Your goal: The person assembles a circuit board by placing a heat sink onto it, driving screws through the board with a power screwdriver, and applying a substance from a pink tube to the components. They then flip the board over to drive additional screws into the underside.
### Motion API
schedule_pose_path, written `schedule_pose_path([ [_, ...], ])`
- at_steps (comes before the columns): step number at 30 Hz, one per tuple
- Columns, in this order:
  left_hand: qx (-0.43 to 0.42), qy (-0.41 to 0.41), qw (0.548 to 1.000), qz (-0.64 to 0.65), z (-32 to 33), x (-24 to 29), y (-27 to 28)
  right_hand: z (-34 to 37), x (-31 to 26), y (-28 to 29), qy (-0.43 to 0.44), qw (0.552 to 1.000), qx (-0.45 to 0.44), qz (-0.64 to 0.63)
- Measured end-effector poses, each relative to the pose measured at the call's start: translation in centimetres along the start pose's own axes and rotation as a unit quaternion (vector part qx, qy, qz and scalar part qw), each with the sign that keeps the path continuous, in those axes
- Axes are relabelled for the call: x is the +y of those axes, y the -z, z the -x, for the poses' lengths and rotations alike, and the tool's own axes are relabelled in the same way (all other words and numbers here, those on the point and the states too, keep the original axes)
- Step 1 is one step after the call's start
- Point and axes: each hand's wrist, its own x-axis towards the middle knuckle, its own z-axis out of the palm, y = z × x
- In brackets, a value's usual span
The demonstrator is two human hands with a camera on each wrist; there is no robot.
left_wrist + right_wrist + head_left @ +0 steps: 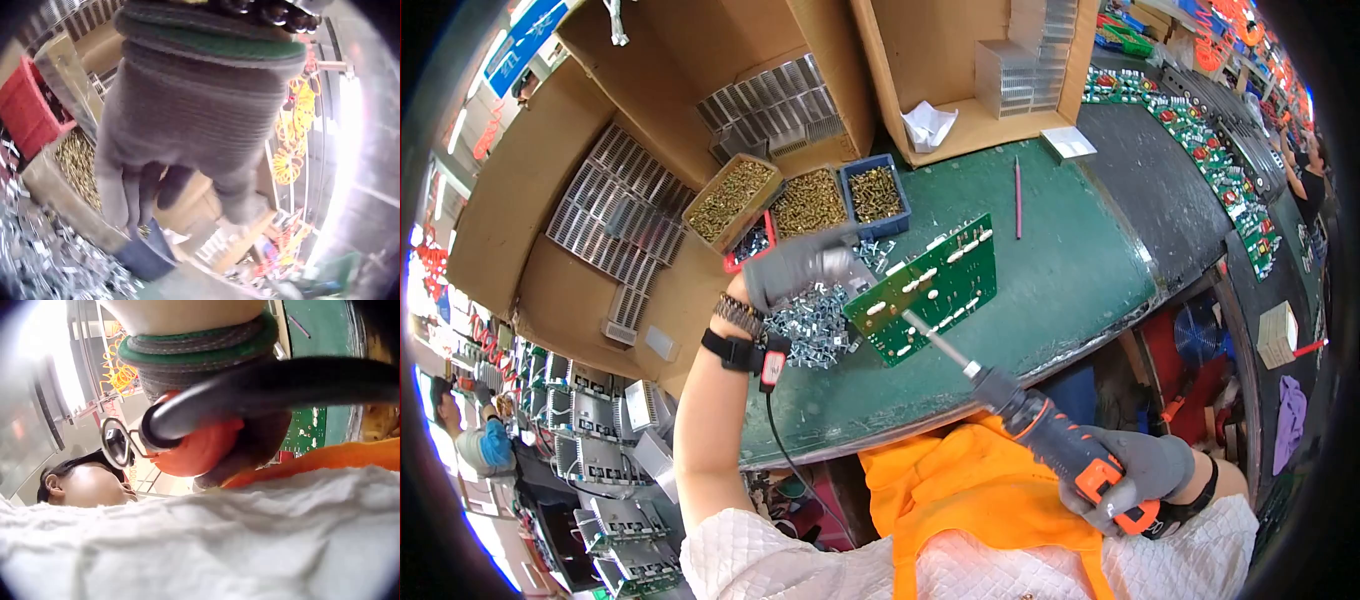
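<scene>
My left hand [795,268], in a grey glove and blurred, is over a heap of small silver metal clips [810,325], just left of a green circuit board [960,275]. In the left wrist view, that hand's fingers [114,194] extend downward, thumb apart, with nothing visible between them. The board is tilted on the green table, its white-dotted solder side towards me. My gloved right hand [1135,470] grips a black and orange electric screwdriver [1050,440] near my body. Its long bit points at the board and overlaps its lower edge. The right wrist view shows the tool's orange end [197,450] and black cord [300,381].
Brass screws fill a tilted bin [735,200], a middle bin [810,203] and a blue bin [876,195]. A red bin [750,245] sits beside them. Cardboard boxes [920,60] with metal heatsinks stand behind. A pink pen [1018,200] lies on the table [1050,290].
</scene>
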Motion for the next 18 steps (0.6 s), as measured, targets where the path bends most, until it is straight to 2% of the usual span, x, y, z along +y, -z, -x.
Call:
schedule_pose_path([
  [1,0.006,-0.002,1.0,-0.002,-0.9,-0.6,1.3,0.0,0.0,0.2,0.001,1.0,-0.001,0.006],
  [2,0.12,0.065,0.979,-0.153,-2.0,-2.5,3.0,0.0,0.2,0.6,0.015,1.0,0.014,-0.003],
  [3,0.23,0.131,0.917,-0.298,-3.0,-4.3,3.9,-0.1,0.5,1.0,0.031,0.999,0.029,-0.012],
  [5,0.214,0.146,0.852,-0.456,-4.6,-6.7,3.5,-0.3,0.9,1.4,0.027,0.999,0.017,-0.019],
  [6,0.203,0.174,0.835,-0.481,-6.3,-9.5,4.2,-0.5,1.0,1.4,0.04,0.999,0.018,-0.023],
  [9,0.224,0.229,0.815,-0.482,-7.6,-8.9,4.0,-0.6,1.1,2.0,0.064,0.998,0.006,-0.016],
  [13,0.233,0.209,0.816,-0.486,-6.5,-7.9,3.9,-0.4,0.7,1.7,0.058,0.998,0.033,-0.001],
  [15,0.347,0.164,0.846,-0.372,-5.4,-6.8,3.7,-0.5,0.6,2.1,0.058,0.997,0.043,0.001],
  [16,0.362,0.146,0.863,-0.321,-4.9,-5.4,3.4,-0.7,0.8,2.6,0.065,0.997,0.034,0.026],
  [17,0.36,0.147,0.863,-0.323,-4.4,-4.4,3.0,-0.8,0.9,2.9,0.073,0.996,0.026,0.052],
  [18,0.376,0.054,0.906,-0.188,-3.8,-3.5,2.3,-0.9,0.5,2.8,0.074,0.996,0.026,0.048],
])
